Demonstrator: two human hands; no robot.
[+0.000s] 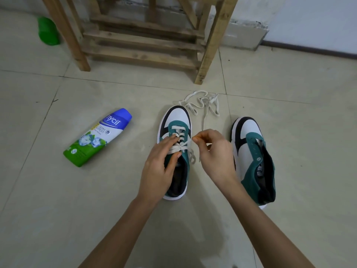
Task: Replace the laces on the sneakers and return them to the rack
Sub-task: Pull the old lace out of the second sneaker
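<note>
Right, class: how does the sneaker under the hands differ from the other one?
The laced sneaker has a white lace crossed through its eyelets; the other sneaker has bare eyelets. The left hand presses on the laced sneaker and the right hand pinches its lace; the other sneaker is untouched. Both are white, teal and black, toes toward the wooden rack.

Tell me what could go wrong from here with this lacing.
1. The right hand only pinches the lace at its fingertips; a hard pull may slip it free and slacken the crossings under the left hand on the laced sneaker.
2. The loose lace lies looped on the floor beyond the toe; it could knot or snag when drawn.
3. The other sneaker has empty eyelets and might be put back unlaced.
</note>
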